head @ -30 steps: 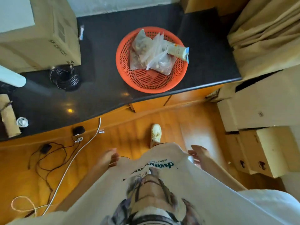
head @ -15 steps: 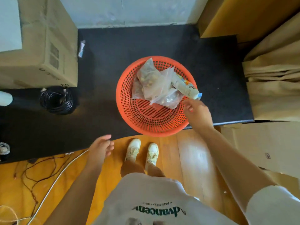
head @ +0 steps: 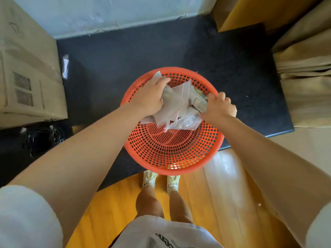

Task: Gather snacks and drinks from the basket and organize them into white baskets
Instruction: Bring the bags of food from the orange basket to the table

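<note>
A dark stone counter (head: 179,47) carries a round orange perforated plastic basket (head: 172,163). The left hand (head: 150,97) has its grip closed on clear zip-seal snack bags (head: 176,104); just right, the right hand (head: 219,107) clasps a printed drink bottle (head: 198,103), lying slantwise between both grips.

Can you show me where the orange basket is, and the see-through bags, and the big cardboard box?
orange basket (head: 172,167): head view, on its near rim.
clear plastic bags (head: 176,102): head view, on the top bag's middle, between the two hands.
cardboard box (head: 26,68): head view, on its side face, left of the basket.
</note>
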Tool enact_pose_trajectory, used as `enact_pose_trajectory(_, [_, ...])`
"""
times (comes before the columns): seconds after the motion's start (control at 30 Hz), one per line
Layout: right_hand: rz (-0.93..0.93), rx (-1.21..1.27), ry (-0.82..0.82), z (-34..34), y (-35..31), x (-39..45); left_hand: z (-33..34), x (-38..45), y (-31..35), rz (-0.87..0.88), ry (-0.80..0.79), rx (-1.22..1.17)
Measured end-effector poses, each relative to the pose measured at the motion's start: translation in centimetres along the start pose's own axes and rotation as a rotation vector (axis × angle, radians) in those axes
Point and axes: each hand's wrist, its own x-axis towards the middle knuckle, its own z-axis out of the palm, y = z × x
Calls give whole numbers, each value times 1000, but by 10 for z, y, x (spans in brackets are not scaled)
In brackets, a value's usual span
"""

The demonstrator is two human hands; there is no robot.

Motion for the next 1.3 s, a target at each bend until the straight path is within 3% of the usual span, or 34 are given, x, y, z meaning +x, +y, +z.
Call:
enact_pose_trajectory(0.1, [64, 81, 4, 3, -5, 5, -2, 20, -5, 73, -160, 253])
enact_pose_trajectory(0.23, [197, 295, -156, 6, -11, 6, -4, 30, -6, 103, -267, 519])
enact_pose_trajectory(0.47, [305, 742, -280, 21, -12, 10, -5, 25, 0, 124, -126, 811])
enact_pose_trajectory(0.63, [317, 1009, -312, 28, -1, -3, -10, 14, -8, 199, -28, 765])
enact_pose_trajectory(0.77, [353, 1215, -265, 29, 4, -28, -21, 2, -7, 122, -54, 482])
enact_pose_trajectory(0.9, [348, 1486, -76, 36, 7, -69, -38, -23, 8, -31, -63, -271])
enact_pose_trajectory(1.03, [404, 1551, -7, 46, 18, -115, -42, -48, 27, -92, -33, -795])
enact_pose_trajectory(1.13, [408, 1714, 107, 59, 27, -153, -27, -68, 40, -97, -53, -1007])
enact_pose_trajectory(1.3, [380, 2104, 150, 79, 46, -229, 17, -107, 71, -187, -168, -1076])
